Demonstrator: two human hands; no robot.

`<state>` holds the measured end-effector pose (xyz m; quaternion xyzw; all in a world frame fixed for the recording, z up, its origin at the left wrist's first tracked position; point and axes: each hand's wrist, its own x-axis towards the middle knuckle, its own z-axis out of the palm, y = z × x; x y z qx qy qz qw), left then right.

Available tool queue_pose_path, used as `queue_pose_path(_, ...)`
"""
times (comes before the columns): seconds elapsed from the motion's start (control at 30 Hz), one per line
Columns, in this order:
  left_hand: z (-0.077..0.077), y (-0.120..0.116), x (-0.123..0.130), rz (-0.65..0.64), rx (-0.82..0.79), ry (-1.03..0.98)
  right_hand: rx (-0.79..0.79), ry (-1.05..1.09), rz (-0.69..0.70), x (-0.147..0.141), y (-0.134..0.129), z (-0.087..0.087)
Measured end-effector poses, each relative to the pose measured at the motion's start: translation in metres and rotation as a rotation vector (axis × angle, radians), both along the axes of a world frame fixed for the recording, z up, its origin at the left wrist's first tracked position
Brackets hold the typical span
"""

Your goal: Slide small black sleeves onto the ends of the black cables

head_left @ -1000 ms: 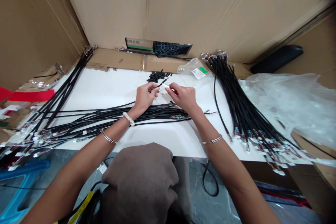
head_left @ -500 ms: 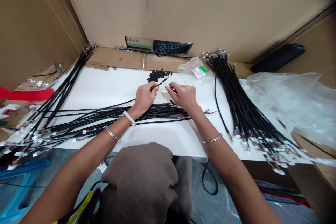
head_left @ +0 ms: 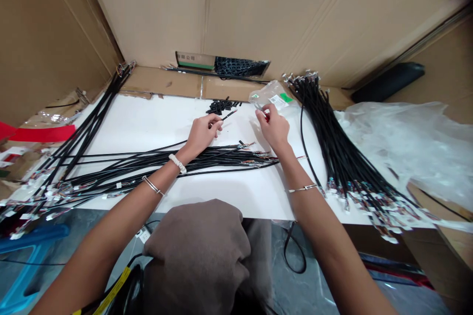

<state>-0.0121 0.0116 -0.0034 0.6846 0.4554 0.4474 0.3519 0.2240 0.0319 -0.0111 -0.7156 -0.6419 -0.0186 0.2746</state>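
Note:
Between the thumb and fingers of my left hand (head_left: 205,130) is a black cable (head_left: 229,115), its end pointing up and right with a bit of wire at the tip. My right hand (head_left: 274,125) is closed around what look like tweezers (head_left: 257,107), with pale metal tips and a red part mostly hidden in the fingers. The tips are apart from the cable. Just beyond my left hand lies a small heap of short black tube pieces (head_left: 220,106). Under my wrists, a bundle of black cables (head_left: 221,155) with bared coloured wires at the right end lies on the white table (head_left: 240,192).
At the right rests a large bundle of black cables (head_left: 325,133) with white connectors, beside clear plastic sheeting (head_left: 414,138). More cables (head_left: 99,108) lean at the left. A labelled plastic bag (head_left: 271,92) lies at the back, against the cardboard wall (head_left: 244,10).
My right hand has moved right and slightly away with the tool, leaving the cable end. My left hand still holds the cable, nearly in place.

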Motion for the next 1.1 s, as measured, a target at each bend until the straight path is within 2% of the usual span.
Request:
queue_pose_path(0.13,0.007,0.004,-0.007,-0.091,-0.099,-0.029,-0.087,-0.042,0.0,0.022,0.01,-0.014)
queue_pose_path(0.27,0.009,0.008,-0.012,-0.15,-0.152,-0.013,-0.071,-0.089,0.038,0.026,0.015,-0.023)
queue_pose_path(0.4,0.007,0.01,-0.011,-0.153,-0.129,0.048,-0.05,-0.151,0.055,0.023,0.019,-0.024)
queue_pose_path(0.5,0.006,0.01,-0.01,-0.145,-0.113,0.094,-0.015,-0.123,0.07,0.019,0.017,-0.017)
queue_pose_path(0.57,0.007,0.008,-0.01,-0.15,-0.111,0.116,0.089,-0.024,0.165,0.013,0.011,-0.006)
queue_pose_path(0.63,0.008,0.007,-0.01,-0.179,-0.103,0.136,0.186,0.126,0.36,0.004,0.002,0.007)
queue_pose_path(0.7,0.008,0.006,-0.01,-0.214,-0.088,0.166,0.155,0.235,0.582,-0.007,-0.009,0.02)
queue_pose_path(0.8,0.008,0.005,-0.009,-0.248,-0.075,0.209,0.086,0.193,0.8,-0.019,-0.02,0.029)
queue_pose_path(0.9,0.009,0.005,-0.009,-0.26,-0.072,0.221,0.045,0.145,0.865,-0.021,-0.02,0.024)
queue_pose_path(1.1,0.01,0.005,-0.009,-0.258,-0.037,0.256,-0.004,0.17,0.898,-0.021,-0.016,0.018)
